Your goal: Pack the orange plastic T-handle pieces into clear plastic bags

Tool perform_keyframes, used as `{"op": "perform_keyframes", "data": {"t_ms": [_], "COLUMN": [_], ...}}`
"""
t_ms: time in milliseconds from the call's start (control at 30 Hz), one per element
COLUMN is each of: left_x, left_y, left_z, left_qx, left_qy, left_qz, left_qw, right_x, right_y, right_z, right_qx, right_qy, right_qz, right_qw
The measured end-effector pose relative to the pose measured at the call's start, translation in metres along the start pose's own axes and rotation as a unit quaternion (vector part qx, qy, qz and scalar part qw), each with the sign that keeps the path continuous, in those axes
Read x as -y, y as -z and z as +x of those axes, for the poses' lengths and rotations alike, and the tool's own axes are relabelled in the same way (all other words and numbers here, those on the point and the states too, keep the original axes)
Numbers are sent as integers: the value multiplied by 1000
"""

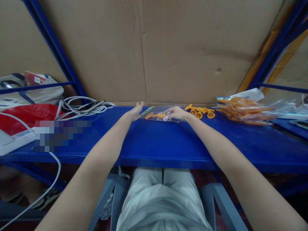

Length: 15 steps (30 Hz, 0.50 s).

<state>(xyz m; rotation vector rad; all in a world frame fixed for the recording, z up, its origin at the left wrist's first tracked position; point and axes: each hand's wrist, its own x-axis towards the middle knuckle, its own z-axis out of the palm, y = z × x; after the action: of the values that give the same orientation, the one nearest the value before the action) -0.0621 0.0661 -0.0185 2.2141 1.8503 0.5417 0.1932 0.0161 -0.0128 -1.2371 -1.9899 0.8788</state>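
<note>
A clear plastic bag (157,116) with orange pieces inside lies near the back of the blue table, its green-edged end toward the left. At that end is my left hand (136,111), its fingers raised and apart, beside the bag's edge. My right hand (176,113) is closed on the bag's right part, fingers bent over the plastic. Just right of it, several loose orange pieces (199,110) with round cup-like ends lie on the table.
Filled clear bags of orange pieces (245,110) are piled at the right. White cables (79,107), a red bag (31,115) and a white box edge (18,141) are at the left. A cardboard wall (173,51) stands behind the blue table (163,144), between blue posts.
</note>
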Motion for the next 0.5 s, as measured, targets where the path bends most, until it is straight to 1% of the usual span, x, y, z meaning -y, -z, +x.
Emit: {"op": "perform_keyframes", "data": {"t_ms": [33, 100, 200, 267, 333, 400, 433, 467, 500], "left_x": [-2, -8, -16, -19, -21, -22, -23, -24, -25], "left_y": [2, 5, 8, 10, 10, 9, 7, 5, 3], "left_z": [-1, -5, -10, -13, -16, -18, -19, -20, -21], "left_qx": [21, 54, 87, 103, 120, 129, 126, 109, 81], "left_qy": [21, 31, 22, 13, -11, -41, -57, -76, -100], "left_qz": [-25, -88, -164, -201, -216, -188, -151, -93, -25], "left_qw": [999, 994, 982, 974, 969, 973, 979, 987, 991], "right_x": [1, 4, 6, 7, 7, 7, 7, 7, 7], "right_y": [0, 0, -2, -5, -9, -12, -13, -14, -14], "right_z": [-1, -2, -2, -1, 1, 1, 1, 0, 0], "right_qx": [-4, -12, -15, -14, -17, -19, -17, -16, -13], "right_qy": [4, 12, 20, 13, 0, -15, -21, -26, -29], "right_qz": [-6, -20, -28, -10, 24, 61, 77, 90, 99], "right_qw": [1000, 1000, 999, 1000, 1000, 998, 997, 995, 995]}}
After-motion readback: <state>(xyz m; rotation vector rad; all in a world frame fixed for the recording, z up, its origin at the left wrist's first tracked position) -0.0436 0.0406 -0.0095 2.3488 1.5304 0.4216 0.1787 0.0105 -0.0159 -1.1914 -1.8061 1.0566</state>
